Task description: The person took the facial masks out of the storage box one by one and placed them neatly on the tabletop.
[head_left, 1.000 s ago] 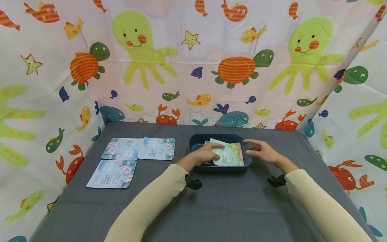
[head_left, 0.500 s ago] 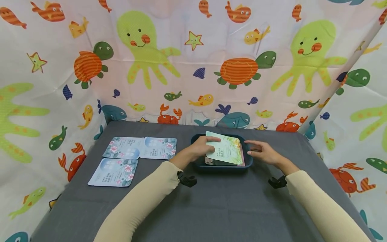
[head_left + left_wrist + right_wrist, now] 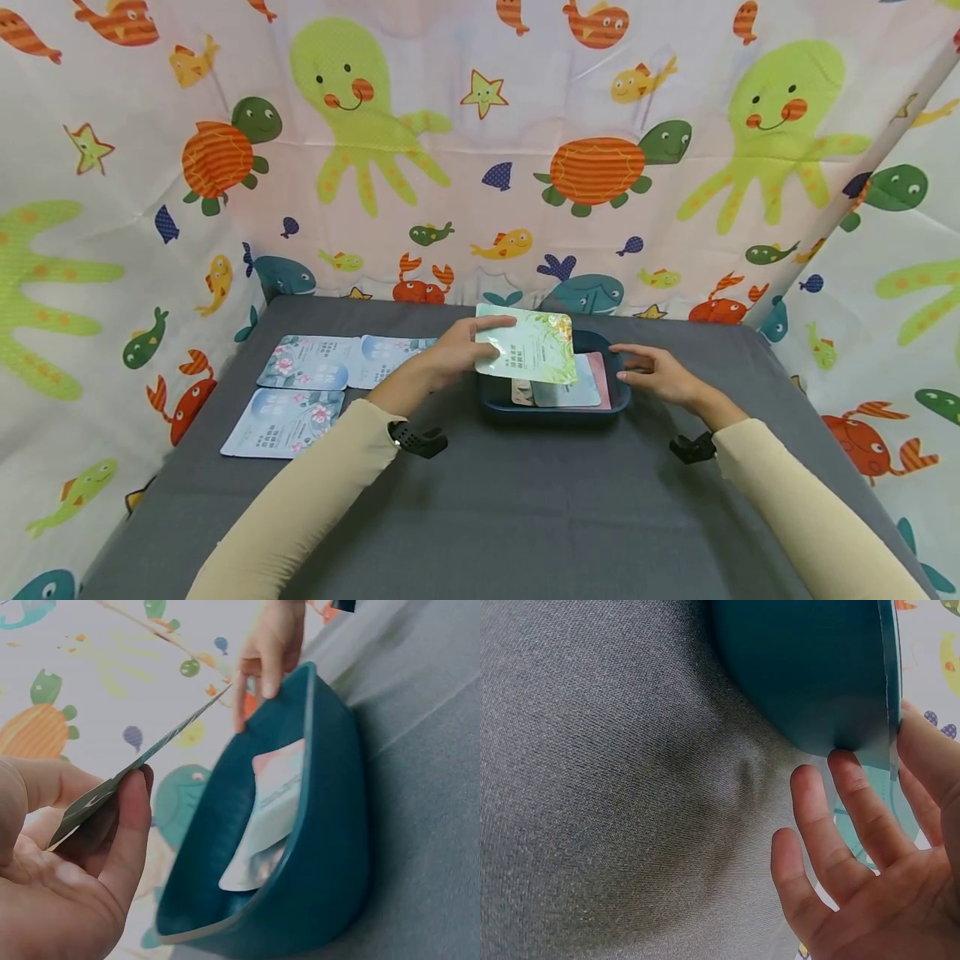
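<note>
Nearest are two cream sleeves (image 3: 292, 500), each with a black band (image 3: 693, 448) at the wrist, behind the fingers. To the left of the left fingers, and nearer than their tips, a blue flowered packet (image 3: 285, 423) lies flat on grey cloth (image 3: 555, 517). The left hand (image 3: 450, 350) pinches the left edge of a green packet (image 3: 528, 346) between thumb and fingers; the packet extends rightward from them, raised over the teal bin (image 3: 555, 416). The right hand (image 3: 663, 379) has its fingers spread at the bin's right end, at least one touching the wall. Below and right of the left fingers, inside the bin, lie a pale blue packet (image 3: 568, 393) and a pink packet (image 3: 600, 382) partly beneath it. Left of the left fingers, behind the front packet, lie two more flowered packets (image 3: 303, 362), one partly hidden by the hand. Beyond all the fingers hangs a pale curtain (image 3: 420, 67) printed with sea animals.
</note>
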`<state>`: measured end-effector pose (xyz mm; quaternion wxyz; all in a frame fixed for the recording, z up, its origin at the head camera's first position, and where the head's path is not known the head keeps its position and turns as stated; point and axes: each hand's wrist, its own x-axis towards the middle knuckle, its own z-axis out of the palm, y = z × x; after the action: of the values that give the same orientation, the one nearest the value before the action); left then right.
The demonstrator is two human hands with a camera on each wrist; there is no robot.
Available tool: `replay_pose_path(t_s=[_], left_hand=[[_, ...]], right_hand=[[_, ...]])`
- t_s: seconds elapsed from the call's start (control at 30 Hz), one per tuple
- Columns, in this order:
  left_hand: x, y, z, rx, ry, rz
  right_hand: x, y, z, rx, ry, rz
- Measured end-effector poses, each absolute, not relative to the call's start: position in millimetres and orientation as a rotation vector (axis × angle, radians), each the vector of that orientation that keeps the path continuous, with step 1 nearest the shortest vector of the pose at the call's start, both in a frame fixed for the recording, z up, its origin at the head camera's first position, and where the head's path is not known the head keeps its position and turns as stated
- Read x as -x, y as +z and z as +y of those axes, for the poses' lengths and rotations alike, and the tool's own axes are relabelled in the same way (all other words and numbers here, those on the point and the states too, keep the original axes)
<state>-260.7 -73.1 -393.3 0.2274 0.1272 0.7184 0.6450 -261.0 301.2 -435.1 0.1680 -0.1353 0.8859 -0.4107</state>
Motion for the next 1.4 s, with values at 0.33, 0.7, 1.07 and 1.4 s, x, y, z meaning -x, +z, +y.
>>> replay_pose_path(t_s=[0.33,0.7,1.07,1.4], left_hand=[[249.3,-366.3,-153.8,-0.456,1.732,2.074],[240.4,-357.9,-240.6,-0.433,1.755,2.064],[215.0,-396.4,-266.3,-0.352,1.622,2.09],[205.3,-433.0,-269.2,-0.304,1.581,1.972]], right_hand=[[259.7,-438.7,301.0,0.41,-1.157,2.523],[264.6,-438.5,298.4,0.41,-1.14,2.528],[256.8,-439.1,304.1,0.416,-1.231,2.49],[258.5,-437.6,301.2,0.42,-1.215,2.501]])
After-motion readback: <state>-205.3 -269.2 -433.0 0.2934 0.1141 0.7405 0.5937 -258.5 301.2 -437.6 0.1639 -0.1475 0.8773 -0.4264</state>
